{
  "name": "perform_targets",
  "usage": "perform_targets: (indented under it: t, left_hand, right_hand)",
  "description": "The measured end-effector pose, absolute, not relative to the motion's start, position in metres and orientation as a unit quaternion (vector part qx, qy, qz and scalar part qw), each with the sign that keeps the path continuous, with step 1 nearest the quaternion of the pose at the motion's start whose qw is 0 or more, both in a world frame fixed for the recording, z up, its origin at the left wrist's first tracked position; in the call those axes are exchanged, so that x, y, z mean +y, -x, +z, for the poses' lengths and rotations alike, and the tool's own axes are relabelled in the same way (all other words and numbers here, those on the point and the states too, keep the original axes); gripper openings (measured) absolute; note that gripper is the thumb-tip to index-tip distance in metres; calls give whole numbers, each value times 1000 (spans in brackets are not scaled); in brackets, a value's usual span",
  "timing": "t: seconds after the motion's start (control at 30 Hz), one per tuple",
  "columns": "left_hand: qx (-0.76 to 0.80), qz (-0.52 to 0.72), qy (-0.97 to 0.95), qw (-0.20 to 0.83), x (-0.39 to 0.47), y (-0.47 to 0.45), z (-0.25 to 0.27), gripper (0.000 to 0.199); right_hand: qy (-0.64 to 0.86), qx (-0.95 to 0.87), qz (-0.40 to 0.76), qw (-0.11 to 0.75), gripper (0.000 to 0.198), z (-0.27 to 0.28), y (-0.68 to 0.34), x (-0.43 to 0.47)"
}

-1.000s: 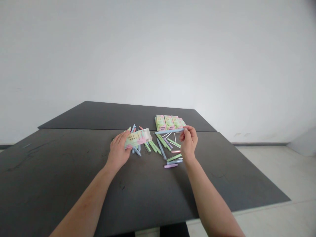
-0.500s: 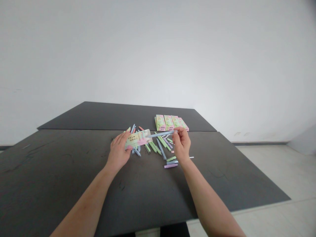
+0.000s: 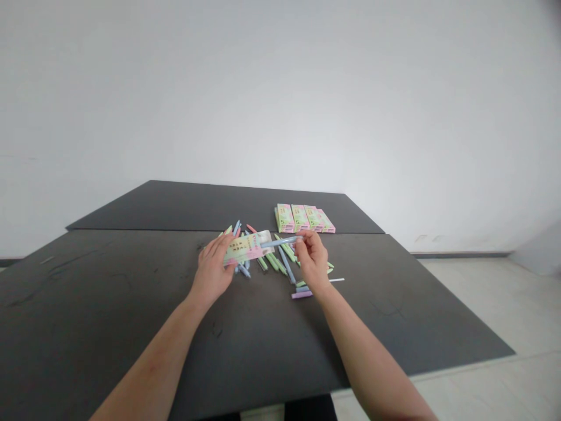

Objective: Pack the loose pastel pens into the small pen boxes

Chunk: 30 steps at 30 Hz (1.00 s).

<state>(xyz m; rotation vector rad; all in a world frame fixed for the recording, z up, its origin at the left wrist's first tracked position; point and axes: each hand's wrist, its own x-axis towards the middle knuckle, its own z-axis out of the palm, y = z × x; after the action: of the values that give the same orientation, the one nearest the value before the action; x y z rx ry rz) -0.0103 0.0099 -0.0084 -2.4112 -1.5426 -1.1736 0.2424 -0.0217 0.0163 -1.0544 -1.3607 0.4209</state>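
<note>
L hand [image 3: 213, 264] grips flat pink-green card box [image 3: 243, 249]; R hand [image 3: 312, 257] pinches 1 slim light-blue plastic pen [image 3: 280, 241] at end. Box prob. light, crushable: hold edges; pen prob. stiff.

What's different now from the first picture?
The right hand moved left, bringing the blue pen to the open end of the box. Nothing was let go. The left hand still holds the box, and the stacked boxes behind stayed put.
</note>
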Motion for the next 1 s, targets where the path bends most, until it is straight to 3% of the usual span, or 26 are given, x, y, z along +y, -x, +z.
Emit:
perform_targets:
  t: [0.33, 1.0]
  left_hand:
    - [-482, -385, 787, 19, 7, 7, -6, 65]
    - [-470, -377, 798, 29, 4, 3, -6, 60]
  right_hand:
    - [449, -629, 235, 590, 20, 11, -227, -23]
    - [450, -705, 91, 540, 17, 9, -218, -21]
